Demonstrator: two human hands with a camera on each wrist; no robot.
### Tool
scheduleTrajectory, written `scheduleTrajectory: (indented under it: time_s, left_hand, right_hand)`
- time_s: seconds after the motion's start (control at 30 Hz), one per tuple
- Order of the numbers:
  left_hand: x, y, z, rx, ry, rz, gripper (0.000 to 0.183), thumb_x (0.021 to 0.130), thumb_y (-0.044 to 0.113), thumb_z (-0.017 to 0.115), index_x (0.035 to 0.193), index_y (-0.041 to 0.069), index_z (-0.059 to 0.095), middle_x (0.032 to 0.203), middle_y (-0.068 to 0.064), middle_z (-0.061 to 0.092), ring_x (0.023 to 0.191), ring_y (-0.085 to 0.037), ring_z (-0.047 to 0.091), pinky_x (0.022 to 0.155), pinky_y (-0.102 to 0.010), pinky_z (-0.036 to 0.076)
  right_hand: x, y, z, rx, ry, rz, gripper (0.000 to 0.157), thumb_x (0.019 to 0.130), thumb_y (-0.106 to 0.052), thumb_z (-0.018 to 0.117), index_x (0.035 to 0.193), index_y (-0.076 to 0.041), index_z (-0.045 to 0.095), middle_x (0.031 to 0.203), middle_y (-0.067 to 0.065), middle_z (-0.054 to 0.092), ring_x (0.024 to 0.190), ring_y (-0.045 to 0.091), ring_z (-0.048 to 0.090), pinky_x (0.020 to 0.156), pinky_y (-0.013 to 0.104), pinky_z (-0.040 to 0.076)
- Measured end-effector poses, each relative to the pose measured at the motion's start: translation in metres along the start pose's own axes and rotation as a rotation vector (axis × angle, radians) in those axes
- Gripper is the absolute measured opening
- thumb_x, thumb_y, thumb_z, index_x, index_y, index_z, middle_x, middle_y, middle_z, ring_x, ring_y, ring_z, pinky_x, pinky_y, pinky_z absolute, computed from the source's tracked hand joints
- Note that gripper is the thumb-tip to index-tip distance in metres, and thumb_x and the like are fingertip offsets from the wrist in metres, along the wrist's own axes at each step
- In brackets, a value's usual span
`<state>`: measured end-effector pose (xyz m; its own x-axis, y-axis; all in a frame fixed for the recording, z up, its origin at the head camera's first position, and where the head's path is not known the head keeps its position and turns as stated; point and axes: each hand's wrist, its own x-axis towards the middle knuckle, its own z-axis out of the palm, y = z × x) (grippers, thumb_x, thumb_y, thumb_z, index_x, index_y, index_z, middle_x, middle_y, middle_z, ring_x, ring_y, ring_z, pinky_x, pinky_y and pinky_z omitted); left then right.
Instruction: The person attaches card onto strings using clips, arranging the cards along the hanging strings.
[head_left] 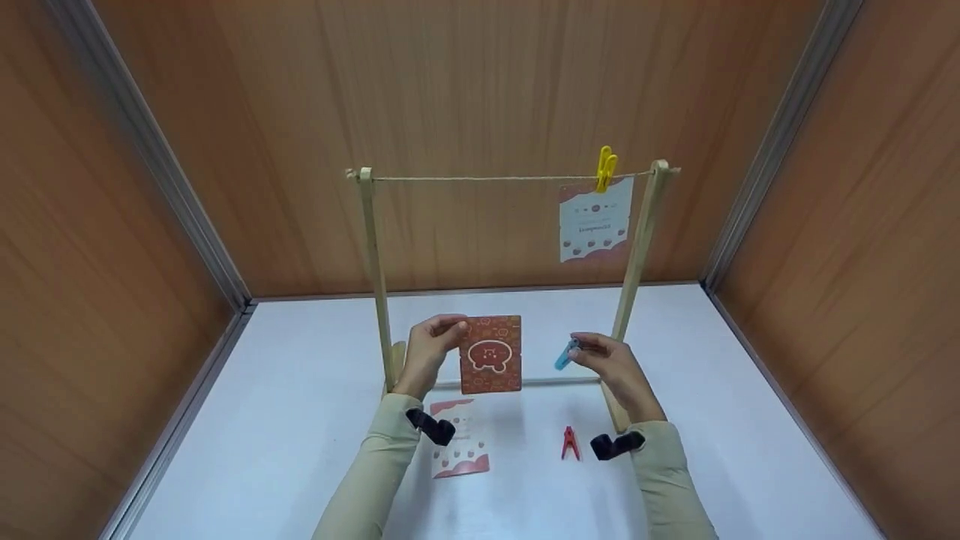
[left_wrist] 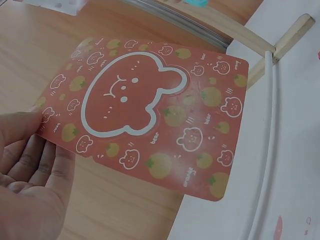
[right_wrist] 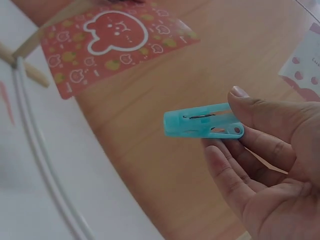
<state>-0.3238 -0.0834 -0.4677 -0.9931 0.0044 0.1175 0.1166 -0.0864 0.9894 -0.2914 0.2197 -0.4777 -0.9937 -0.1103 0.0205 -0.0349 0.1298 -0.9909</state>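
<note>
My left hand pinches a red card by its upper left corner, between thumb and fingers. A white-outlined bear face and small oranges are printed on the card, which hangs upright above the table. To its right, my right hand holds a light blue clothespin by one end. In the right wrist view, thumb and fingers grip the handles of the clothespin, and its jaws look closed, with nothing between them. A gap separates card and clothespin.
A wooden frame with a string stands behind my hands. From the string hangs a white-and-pink card under a yellow clothespin. On the white table lie another pink-edged card and a red clothespin.
</note>
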Motion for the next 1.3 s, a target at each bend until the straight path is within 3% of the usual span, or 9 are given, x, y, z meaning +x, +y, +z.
scheduleTrajectory:
  time_s: [0.23,0.57,0.73,0.97,1.3]
  left_hand:
    - [0.008,0.013,0.007,-0.018,0.027,0.055,0.029,0.088,0.014,0.07,0.109,-0.006,0.066,0.092,-0.004,0.07,0.084,-0.01,0.066,0.082,-0.029,0.055]
    - [0.014,0.034,0.019,-0.001,0.06,0.074,0.025,0.089,0.017,0.069,0.106,-0.001,0.068,0.094,-0.003,0.071,0.085,-0.01,0.066,0.085,-0.031,0.054]
    - [0.019,0.042,0.024,-0.008,0.07,0.093,0.024,0.089,0.015,0.069,0.107,0.0,0.069,0.094,-0.004,0.07,0.086,-0.011,0.065,0.084,-0.03,0.053]
    - [0.023,0.059,0.031,-0.002,0.07,0.123,0.022,0.09,0.015,0.067,0.107,0.002,0.069,0.094,-0.005,0.07,0.087,-0.013,0.065,0.082,-0.028,0.053]
    - [0.028,0.08,0.038,0.006,0.076,0.145,0.021,0.091,0.017,0.066,0.109,0.005,0.069,0.097,-0.007,0.07,0.089,-0.016,0.065,0.085,-0.03,0.051]
  right_hand:
    - [0.008,-0.022,0.002,-0.016,0.002,-0.034,0.048,0.086,-0.021,0.072,0.127,-0.001,0.058,0.112,0.008,0.065,0.104,0.012,0.061,0.1,0.028,0.046]
    - [0.013,-0.052,0.005,-0.072,0.003,-0.074,0.048,0.087,-0.029,0.072,0.127,-0.006,0.06,0.116,0.009,0.064,0.107,0.015,0.061,0.105,0.036,0.044]
    - [0.016,-0.064,0.008,-0.077,0.007,-0.097,0.047,0.088,-0.027,0.071,0.127,-0.004,0.06,0.11,0.006,0.065,0.103,0.012,0.061,0.101,0.03,0.046]
    - [0.019,-0.089,0.011,-0.077,0.018,-0.144,0.047,0.088,-0.027,0.071,0.129,-0.008,0.06,0.117,0.009,0.062,0.109,0.016,0.06,0.099,0.027,0.047]
    - [0.027,-0.119,0.015,-0.066,0.054,-0.253,0.041,0.089,-0.018,0.068,0.127,-0.006,0.061,0.114,0.011,0.062,0.098,0.011,0.063,0.088,0.019,0.051]
